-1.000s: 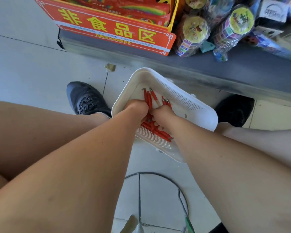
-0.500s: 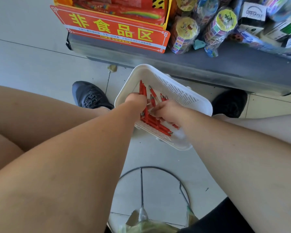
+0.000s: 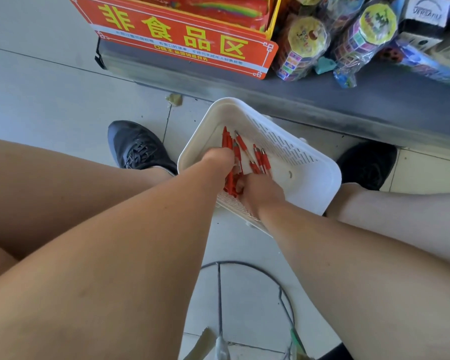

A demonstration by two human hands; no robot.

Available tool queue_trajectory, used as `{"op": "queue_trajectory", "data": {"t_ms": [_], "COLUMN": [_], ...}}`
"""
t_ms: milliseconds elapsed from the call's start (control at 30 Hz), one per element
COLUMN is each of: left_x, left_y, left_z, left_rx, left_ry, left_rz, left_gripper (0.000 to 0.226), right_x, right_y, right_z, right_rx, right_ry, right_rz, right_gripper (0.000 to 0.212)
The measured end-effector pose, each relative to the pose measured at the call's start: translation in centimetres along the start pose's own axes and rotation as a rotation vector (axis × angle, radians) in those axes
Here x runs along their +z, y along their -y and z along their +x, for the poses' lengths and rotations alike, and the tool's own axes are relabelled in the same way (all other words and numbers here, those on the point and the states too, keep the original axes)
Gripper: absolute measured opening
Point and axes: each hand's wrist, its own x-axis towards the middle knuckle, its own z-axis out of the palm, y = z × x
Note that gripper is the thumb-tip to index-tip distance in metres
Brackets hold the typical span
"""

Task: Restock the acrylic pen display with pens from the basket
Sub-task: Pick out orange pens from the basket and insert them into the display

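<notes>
A white slotted plastic basket [image 3: 309,178] sits on the tiled floor between my feet. Several red pens [image 3: 260,159] lie inside it. My left hand [image 3: 220,158] reaches into the basket and grips a bunch of red pens that stick out past its knuckles. My right hand [image 3: 261,190] is beside it, low in the basket, with fingers curled round the near ends of the same bunch. The fingertips of both hands are hidden. No acrylic pen display is in view.
A grey shelf base [image 3: 348,100] runs behind the basket, carrying an orange sign [image 3: 182,40] with yellow characters and wrapped toy packs [image 3: 304,48]. My black shoes [image 3: 138,149] flank the basket. A thin black cable [image 3: 278,284] loops on the floor near me.
Both hands gathered the scattered pens into one bunch. My right hand slid in closer to the left hand. The camera view shifted slightly.
</notes>
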Motion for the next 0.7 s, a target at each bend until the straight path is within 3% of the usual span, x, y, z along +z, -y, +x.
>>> {"op": "queue_trajectory", "data": {"t_ms": [200,433,600,700], "left_x": [0.1,-0.4,-0.9,-0.9], "left_y": [0.4,0.6,0.5,0.5], "left_z": [-0.4,-0.3,-0.9,-1.5], "left_rx": [-0.067,-0.049,-0.059,-0.019], "left_ry": [0.021,0.025,0.038,0.052], "left_rz": [-0.211,-0.242,-0.265,-0.243], "left_gripper": [0.028,0.025,0.021,0.019], "right_x": [0.3,0.3,-1.7,-2.8], "right_y": [-0.3,-0.6,-1.3,-1.7], "right_z": [0.1,0.4,0.3,0.1], "right_rx": [0.027,0.115,0.205,0.25], "right_ry": [-0.11,-0.205,-0.214,-0.107], "right_rz": [-0.066,-0.041,0.333,0.602], "right_gripper": [0.02,0.02,0.019,0.016]}}
